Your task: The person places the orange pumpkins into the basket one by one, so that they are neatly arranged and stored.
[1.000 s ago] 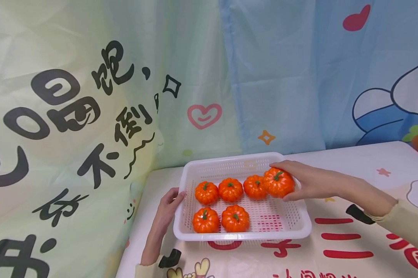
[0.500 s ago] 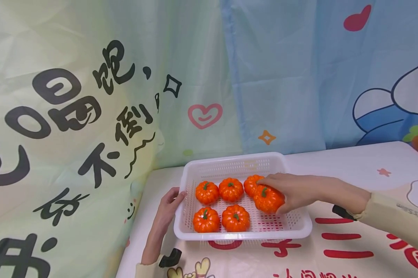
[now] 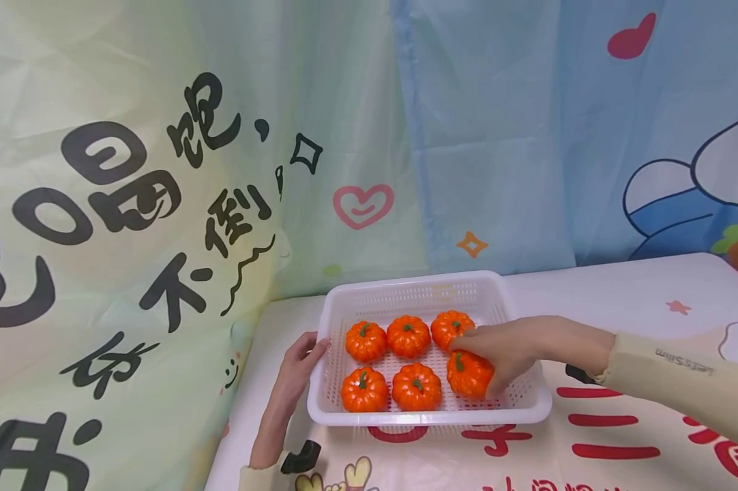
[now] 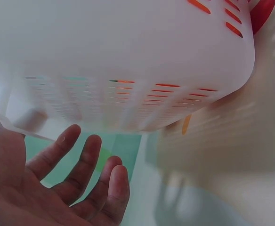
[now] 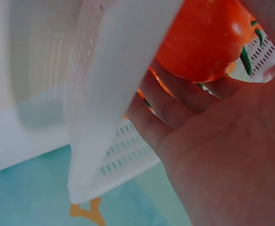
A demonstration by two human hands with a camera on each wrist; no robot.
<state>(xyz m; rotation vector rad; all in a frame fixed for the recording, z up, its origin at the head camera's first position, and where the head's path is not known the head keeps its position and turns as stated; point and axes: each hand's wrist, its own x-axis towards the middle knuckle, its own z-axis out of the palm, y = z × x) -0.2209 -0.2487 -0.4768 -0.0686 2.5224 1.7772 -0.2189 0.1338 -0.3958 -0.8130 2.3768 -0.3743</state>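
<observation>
In the head view, a white plastic basket (image 3: 430,417) on the table holds several small orange toy pumpkins with green stems. At its front right, my right hand (image 3: 509,349) grips one pumpkin (image 3: 469,375) low inside the basket. The right wrist view shows that pumpkin (image 5: 203,42) with the fingers (image 5: 173,101) around its far side. Whether it touches the basket floor, I cannot tell. My left hand (image 3: 298,361) holds the basket's left rim, thumb over the edge. In the left wrist view, its other fingers (image 4: 83,165) spread loosely outside the basket wall (image 4: 104,42).
Three pumpkins stand in the back row, the rightmost pumpkin (image 3: 451,329) close to my right fingers. Two more, including a pumpkin (image 3: 417,387), sit at the front left. A printed cloth covers the table (image 3: 621,300); a printed curtain (image 3: 492,136) hangs behind.
My right hand has carried its pumpkin down and toward the front left, from beside the back row into the front right of the basket. The left hand has stayed on the rim.
</observation>
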